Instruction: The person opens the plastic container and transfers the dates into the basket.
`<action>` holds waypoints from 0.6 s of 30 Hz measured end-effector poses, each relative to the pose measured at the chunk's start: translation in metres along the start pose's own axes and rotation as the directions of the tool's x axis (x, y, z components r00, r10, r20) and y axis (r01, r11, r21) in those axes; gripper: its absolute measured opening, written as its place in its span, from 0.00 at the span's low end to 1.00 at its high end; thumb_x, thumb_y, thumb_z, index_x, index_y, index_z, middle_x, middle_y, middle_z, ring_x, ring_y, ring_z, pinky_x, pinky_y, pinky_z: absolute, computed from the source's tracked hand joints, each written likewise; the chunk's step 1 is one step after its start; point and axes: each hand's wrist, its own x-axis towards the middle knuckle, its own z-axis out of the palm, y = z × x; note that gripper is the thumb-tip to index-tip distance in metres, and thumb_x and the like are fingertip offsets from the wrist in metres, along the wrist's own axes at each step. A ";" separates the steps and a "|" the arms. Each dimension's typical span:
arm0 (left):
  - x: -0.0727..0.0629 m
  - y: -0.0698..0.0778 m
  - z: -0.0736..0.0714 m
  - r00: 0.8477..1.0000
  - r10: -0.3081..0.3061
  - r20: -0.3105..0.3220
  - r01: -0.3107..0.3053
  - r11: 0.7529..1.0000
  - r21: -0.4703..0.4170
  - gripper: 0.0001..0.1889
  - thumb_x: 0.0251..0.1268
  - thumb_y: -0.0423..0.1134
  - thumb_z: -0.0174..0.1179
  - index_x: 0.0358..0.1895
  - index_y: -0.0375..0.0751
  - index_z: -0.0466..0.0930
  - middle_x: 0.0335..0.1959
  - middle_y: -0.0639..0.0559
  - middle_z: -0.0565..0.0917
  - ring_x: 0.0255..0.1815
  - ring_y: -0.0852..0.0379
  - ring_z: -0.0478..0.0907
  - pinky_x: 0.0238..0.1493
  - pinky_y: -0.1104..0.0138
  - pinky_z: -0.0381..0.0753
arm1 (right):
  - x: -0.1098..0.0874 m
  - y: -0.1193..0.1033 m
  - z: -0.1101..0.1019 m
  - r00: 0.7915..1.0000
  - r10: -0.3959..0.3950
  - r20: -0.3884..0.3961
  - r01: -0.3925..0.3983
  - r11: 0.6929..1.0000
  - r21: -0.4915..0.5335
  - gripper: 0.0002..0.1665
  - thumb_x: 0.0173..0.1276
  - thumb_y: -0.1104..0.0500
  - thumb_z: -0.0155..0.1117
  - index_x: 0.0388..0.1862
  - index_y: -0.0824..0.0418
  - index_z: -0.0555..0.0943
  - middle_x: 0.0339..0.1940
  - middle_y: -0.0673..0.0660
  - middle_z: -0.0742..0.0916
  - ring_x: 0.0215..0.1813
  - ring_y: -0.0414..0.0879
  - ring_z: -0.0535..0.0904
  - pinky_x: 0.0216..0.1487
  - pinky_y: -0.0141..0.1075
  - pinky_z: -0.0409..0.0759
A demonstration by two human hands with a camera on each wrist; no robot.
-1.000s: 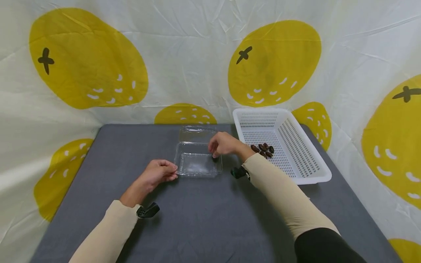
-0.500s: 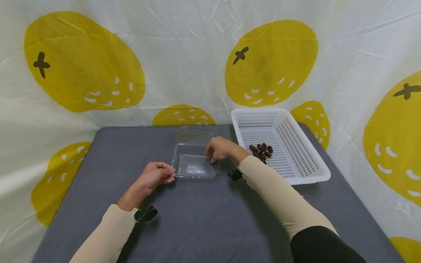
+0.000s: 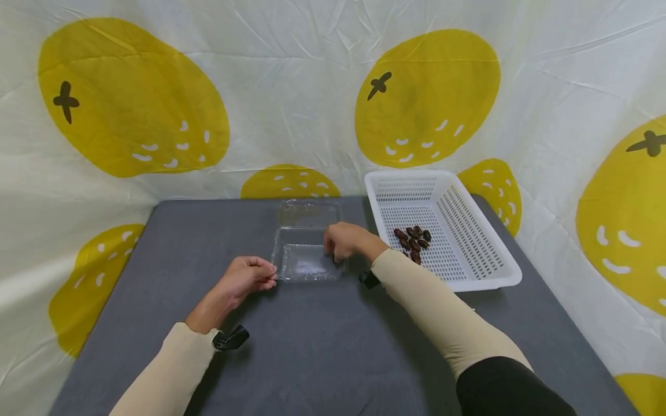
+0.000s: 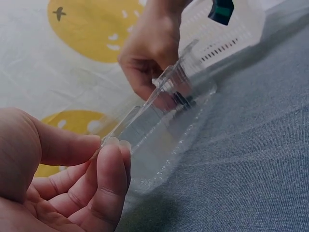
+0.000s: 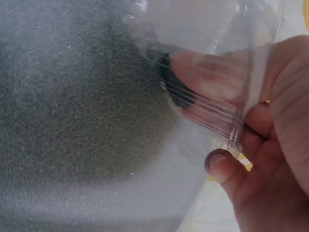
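Observation:
A clear plastic clamshell box [image 3: 307, 263] lies unfolded on the grey table, its lid [image 3: 307, 214] laid back toward the wall. My left hand [image 3: 250, 274] pinches the box's left rim between thumb and fingertips. The right hand [image 3: 347, 240] reaches down inside the box at its right end. Between its fingertips is a dark date [image 4: 183, 100], low against the side wall; through the clear plastic in the right wrist view the date [image 5: 176, 84] shows between thumb and finger. Several brown dates [image 3: 413, 244] lie in the white basket [image 3: 489, 231] to the right.
The slotted basket stands at the table's back right, beside the right forearm, which passes in front of its near left corner. A white cloth [image 3: 291, 86] printed with yellow fruit hangs behind the grey table [image 3: 322, 352]. Both wrists carry small black cameras.
My right hand has lowered a little further into the box with the date. The left hand keeps its pinch on the rim; the view has shifted slightly.

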 end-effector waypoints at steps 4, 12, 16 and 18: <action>0.002 0.000 0.002 1.000 -0.004 -0.017 0.004 1.000 -0.004 0.05 0.72 0.25 0.60 0.45 0.23 0.79 0.25 0.53 0.86 0.24 0.63 0.85 0.31 0.73 0.88 | 0.000 0.001 0.002 0.998 -0.059 0.006 0.059 0.998 -0.005 0.08 0.61 0.66 0.75 0.39 0.57 0.91 0.43 0.54 0.92 0.46 0.48 0.87 0.48 0.40 0.88; 0.003 0.004 0.006 0.998 -0.011 -0.065 0.010 1.000 -0.021 0.02 0.71 0.24 0.61 0.41 0.27 0.80 0.24 0.53 0.85 0.23 0.64 0.84 0.29 0.75 0.86 | 0.001 0.005 -0.004 0.986 -0.165 -0.034 0.168 0.978 0.125 0.10 0.68 0.62 0.74 0.25 0.58 0.88 0.24 0.50 0.88 0.27 0.39 0.76 0.33 0.31 0.77; 0.002 0.007 0.007 0.996 -0.017 -0.085 0.017 1.000 -0.005 0.02 0.71 0.25 0.61 0.41 0.28 0.80 0.24 0.54 0.85 0.23 0.64 0.84 0.29 0.75 0.86 | -0.002 0.006 -0.007 0.981 -0.166 -0.097 0.183 0.962 0.205 0.06 0.67 0.62 0.75 0.29 0.59 0.90 0.28 0.52 0.91 0.29 0.38 0.79 0.36 0.31 0.80; 0.001 0.008 0.006 0.996 -0.019 -0.088 0.019 1.000 -0.001 0.02 0.71 0.26 0.61 0.41 0.28 0.80 0.24 0.54 0.85 0.23 0.64 0.83 0.29 0.75 0.85 | -0.005 0.006 -0.009 0.981 -0.150 -0.127 0.178 0.952 0.249 0.04 0.67 0.62 0.75 0.32 0.59 0.91 0.30 0.52 0.92 0.31 0.38 0.80 0.37 0.32 0.81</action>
